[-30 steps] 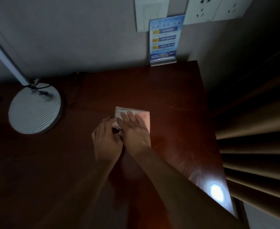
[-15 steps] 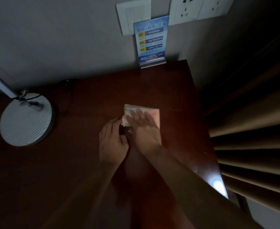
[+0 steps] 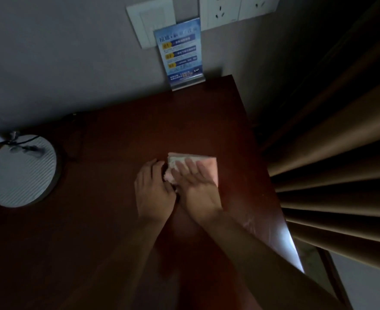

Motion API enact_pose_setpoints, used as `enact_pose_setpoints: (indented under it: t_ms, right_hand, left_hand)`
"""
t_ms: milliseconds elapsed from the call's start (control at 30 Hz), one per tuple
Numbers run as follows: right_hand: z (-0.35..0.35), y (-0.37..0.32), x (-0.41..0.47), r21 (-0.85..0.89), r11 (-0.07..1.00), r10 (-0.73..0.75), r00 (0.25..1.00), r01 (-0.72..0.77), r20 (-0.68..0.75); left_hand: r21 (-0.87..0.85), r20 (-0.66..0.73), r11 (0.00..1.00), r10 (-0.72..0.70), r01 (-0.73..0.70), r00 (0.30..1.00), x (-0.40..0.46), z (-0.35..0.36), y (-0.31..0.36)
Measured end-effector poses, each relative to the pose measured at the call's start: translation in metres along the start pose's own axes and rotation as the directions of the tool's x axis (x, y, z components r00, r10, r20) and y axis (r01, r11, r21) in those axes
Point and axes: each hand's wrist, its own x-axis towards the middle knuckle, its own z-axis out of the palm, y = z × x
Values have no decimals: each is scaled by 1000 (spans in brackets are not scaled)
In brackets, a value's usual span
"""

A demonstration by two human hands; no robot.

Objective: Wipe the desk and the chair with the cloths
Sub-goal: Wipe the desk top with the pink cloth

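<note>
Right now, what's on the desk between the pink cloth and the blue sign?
Nothing. In the head view, only bare dark desk lies between the cloth and the sign by the wall.

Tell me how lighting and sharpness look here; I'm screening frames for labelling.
Head view: dim overall; a bright glare patch on the desk by its right edge; the cloth under the right hand is lit but soft; wide-angle bending at the curtain.

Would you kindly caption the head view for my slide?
Right hand presses a pink cloth flat on the dark wooden desk; left hand touches its edge.
</note>
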Motion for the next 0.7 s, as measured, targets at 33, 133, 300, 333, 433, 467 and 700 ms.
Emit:
enact_pose_setpoints:
  t_ms: [33, 133, 300, 333, 433, 467, 700]
  right_hand:
    - [-3, 14, 8, -27, 998, 50, 998, -51, -30]
    - [-23, 80, 32, -91, 941, 325, 945, -327, -39]
    - [-23, 77, 16, -45, 957, 285, 958, -286, -12]
    - [-15, 58, 3, -11, 988, 156, 988, -156, 21]
    - [-15, 54, -5, 26, 999, 42, 999, -42, 15]
    - [-17, 67, 3, 4, 997, 83, 997, -83, -8]
    - [-30, 78, 15, 15, 962, 274, 960, -274, -49]
  left_hand:
    - [9, 12, 1000, 13, -13, 1000, -1, 0, -1]
    - [53, 68, 997, 46, -50, 997, -5, 2, 0]
    - [75, 64, 997, 1, -6, 998, -4, 8, 8]
    - [87, 61, 996, 4, -9, 998, -5, 9, 9]
    - [97, 62, 995, 30, -36, 998, -5, 9, 9]
    - [97, 64, 995, 23, -29, 998, -3, 9, 8]
    - [42, 110, 999, 26, -30, 994, -19, 9, 4]
